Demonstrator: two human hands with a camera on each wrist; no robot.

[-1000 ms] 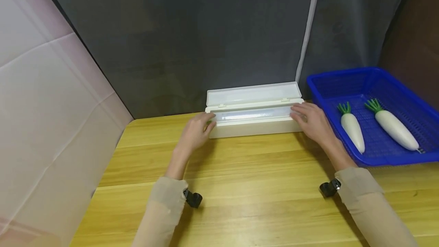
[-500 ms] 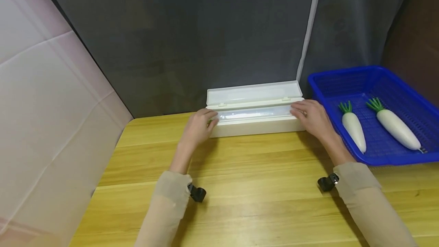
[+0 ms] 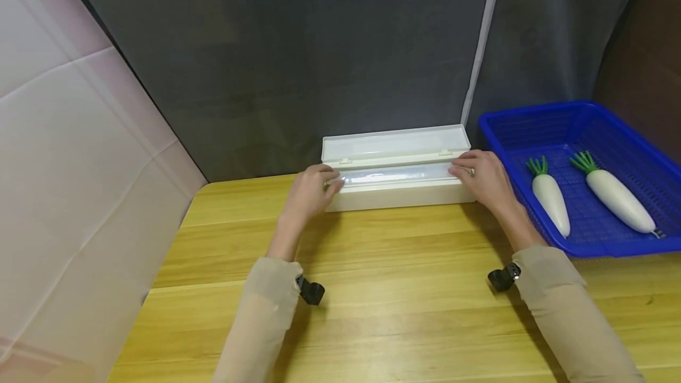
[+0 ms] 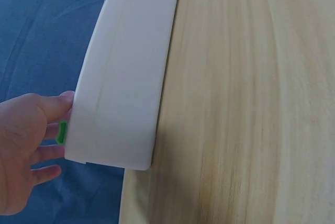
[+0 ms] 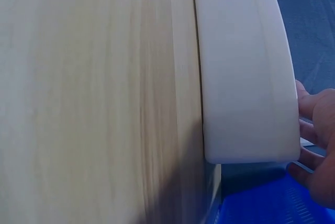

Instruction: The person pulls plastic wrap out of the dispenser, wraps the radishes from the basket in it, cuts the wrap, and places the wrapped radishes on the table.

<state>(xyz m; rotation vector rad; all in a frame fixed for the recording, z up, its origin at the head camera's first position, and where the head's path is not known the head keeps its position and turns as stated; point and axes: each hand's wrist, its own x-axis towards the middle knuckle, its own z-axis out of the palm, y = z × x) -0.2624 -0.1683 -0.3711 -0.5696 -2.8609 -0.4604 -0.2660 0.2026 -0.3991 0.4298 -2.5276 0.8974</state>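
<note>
A long white plastic wrap dispenser point(image 3: 404, 196) stands at the back of the table with its lid point(image 3: 396, 142) tipped back. Clear, shiny plastic wrap point(image 3: 393, 176) lies along its opening. At the left end, my left hand point(image 3: 308, 192) pinches the wrap's edge between thumb and fingers. A small green piece point(image 4: 62, 132) shows by those fingers in the left wrist view. My right hand point(image 3: 483, 179) pinches the wrap at the right end, its thumb near the index finger. In the right wrist view, the dispenser wall point(image 5: 251, 77) hides the wrap and part of the right fingers.
A blue plastic basket point(image 3: 580, 250) sits to the right, close to my right forearm. Two white radishes with green tops lie in it, a smaller radish point(image 3: 551, 203) and a larger radish point(image 3: 619, 200). Dark cloth point(image 3: 266, 75) hangs directly behind the dispenser.
Both hands stay at the dispenser's ends. The left fingertips have shifted slightly inward, and the right thumb and index finger have drawn a little closer together. The dispenser stays in place.
</note>
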